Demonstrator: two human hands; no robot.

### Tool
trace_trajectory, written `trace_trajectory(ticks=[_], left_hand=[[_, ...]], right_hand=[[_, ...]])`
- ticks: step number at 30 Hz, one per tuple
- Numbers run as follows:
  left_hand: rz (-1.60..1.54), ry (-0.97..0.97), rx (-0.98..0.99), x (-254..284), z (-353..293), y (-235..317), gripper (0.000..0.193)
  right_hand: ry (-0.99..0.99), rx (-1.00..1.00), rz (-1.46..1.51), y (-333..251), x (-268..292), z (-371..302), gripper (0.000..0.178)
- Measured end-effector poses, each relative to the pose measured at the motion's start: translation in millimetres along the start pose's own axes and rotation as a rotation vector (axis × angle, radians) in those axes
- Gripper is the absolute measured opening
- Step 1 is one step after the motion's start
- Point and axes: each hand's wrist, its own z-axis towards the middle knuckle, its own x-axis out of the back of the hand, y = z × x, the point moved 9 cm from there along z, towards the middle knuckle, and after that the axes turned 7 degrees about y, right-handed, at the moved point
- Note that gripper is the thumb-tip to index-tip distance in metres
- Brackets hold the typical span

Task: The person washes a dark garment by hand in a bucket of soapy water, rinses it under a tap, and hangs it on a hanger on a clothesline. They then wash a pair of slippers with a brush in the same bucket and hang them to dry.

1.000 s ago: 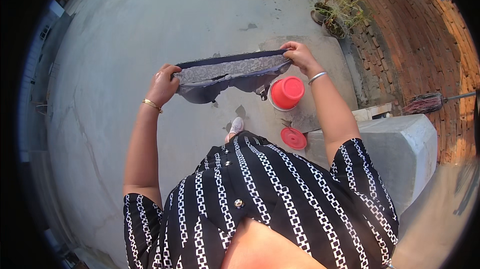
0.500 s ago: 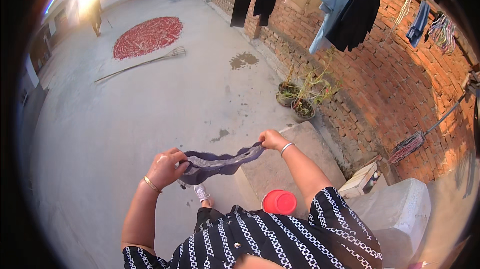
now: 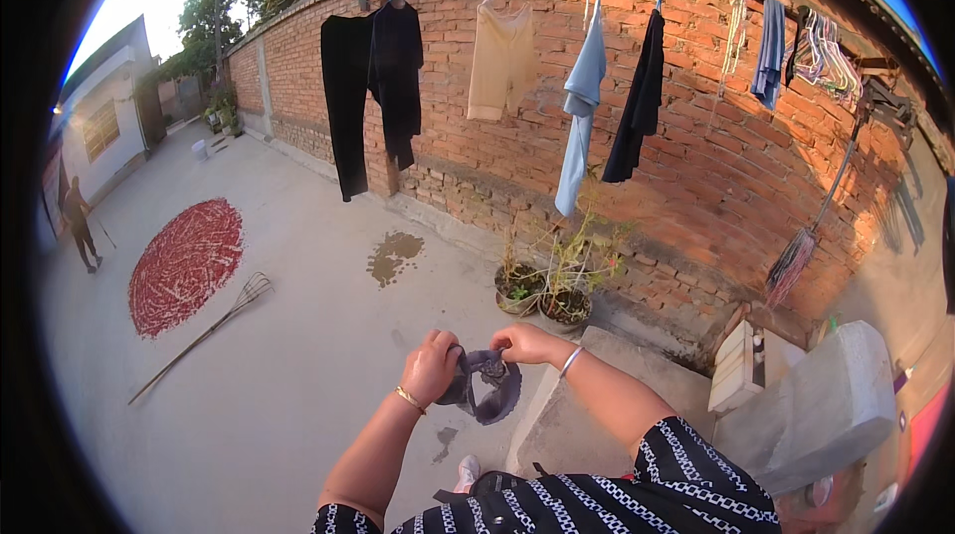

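Observation:
A small dark grey-purple garment [image 3: 505, 401] with a scalloped edge hangs in a loop between my two hands, above the concrete floor. My left hand [image 3: 432, 367], with a gold bracelet at the wrist, grips its left side with the fingers closed. The right hand [image 3: 525, 343], wearing a silver bangle, pinches its upper right edge. Folds and fingers hide part of the cloth, so its exact kind is unclear.
Dark trousers [image 3: 348, 106], beige shorts [image 3: 500, 67], a light blue garment [image 3: 582, 101] and a black top [image 3: 637, 101] hang along the brick wall. Potted plants [image 3: 565, 307] stand below. A rake [image 3: 204, 340] lies beside red produce [image 3: 186, 266]; a person [image 3: 78, 221] stands far left.
My hands have come closer together, and the stretched garment has slackened into a loop. My view has turned right and up toward the hanging clothes; the red bucket has left sight.

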Motion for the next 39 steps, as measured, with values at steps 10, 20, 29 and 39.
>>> trace_trajectory(ticks=[10,20,29,39], left_hand=[[-0.352,0.309,-0.435,50,366,34,0.011],[-0.741,0.433,-0.651,35,658,102,0.015],[-0.977,0.382,-0.821,-3,832,135,0.012],[-1.186,0.304,-0.877,-34,902,130,0.008]], right_hand=[[0.665,0.166,-0.075,-105,317,175,0.017],[1.3,0.13,-1.056,-184,569,253,0.033],[1.373,-0.475,-1.239,-137,711,327,0.059],[1.773,-0.333,-1.012,-115,774,307,0.025]])
